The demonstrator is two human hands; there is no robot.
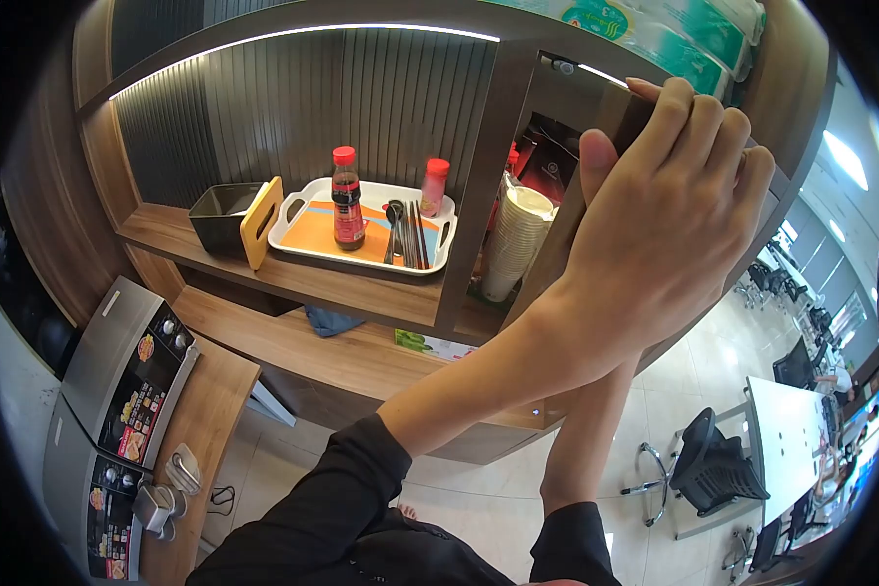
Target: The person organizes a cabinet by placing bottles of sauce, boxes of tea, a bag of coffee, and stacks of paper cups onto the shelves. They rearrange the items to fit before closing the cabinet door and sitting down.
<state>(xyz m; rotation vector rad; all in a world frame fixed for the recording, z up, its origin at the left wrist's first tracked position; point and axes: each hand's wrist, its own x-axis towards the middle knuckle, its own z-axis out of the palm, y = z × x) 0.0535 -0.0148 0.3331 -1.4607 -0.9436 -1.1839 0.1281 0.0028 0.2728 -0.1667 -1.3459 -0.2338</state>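
Observation:
My left hand [669, 200] is raised at the upper right with its back to me and its fingers curled, in front of the cabinet's dark upright panel [542, 278]. What lies beneath those fingers is hidden. My right forearm crosses behind the left one. Most of my right hand [597, 161] is covered, and the thumb showing at the left edge appears to be its own. Close by, inside the narrow compartment, stand a stack of paper cups [516, 239] and a dark box [545, 156]. Green plastic-wrapped packs [669, 44] lie on top, just above the fingers.
On the left shelf, a white tray [293, 237] bears a red-capped bottle [348, 205], a small red-capped jar [435, 186] and cutlery [405, 234]. Beside it are a black bin [220, 225] and a yellow board [261, 223]. An office chair [718, 464] stands right.

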